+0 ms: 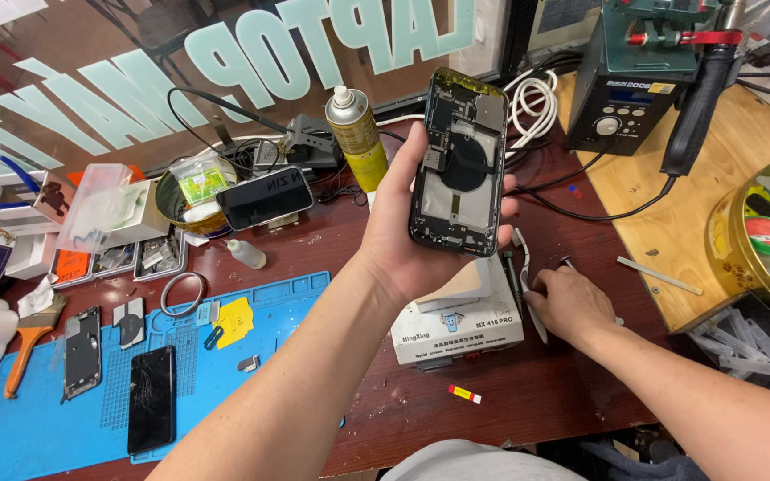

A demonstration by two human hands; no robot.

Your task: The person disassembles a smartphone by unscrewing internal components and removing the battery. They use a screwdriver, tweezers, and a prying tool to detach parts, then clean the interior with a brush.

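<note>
Two bare forearms in view, entering from the lower edge of the frame; no sleeves, watch, bracelet or rings visible on either; left hand (421, 223) near frame centre, ungloved, nails short and unpainted; right hand (572, 307) at centre right, likewise ungloved; pale grey garment fabric showing at the bottom centre edge; no markings seen.
</note>
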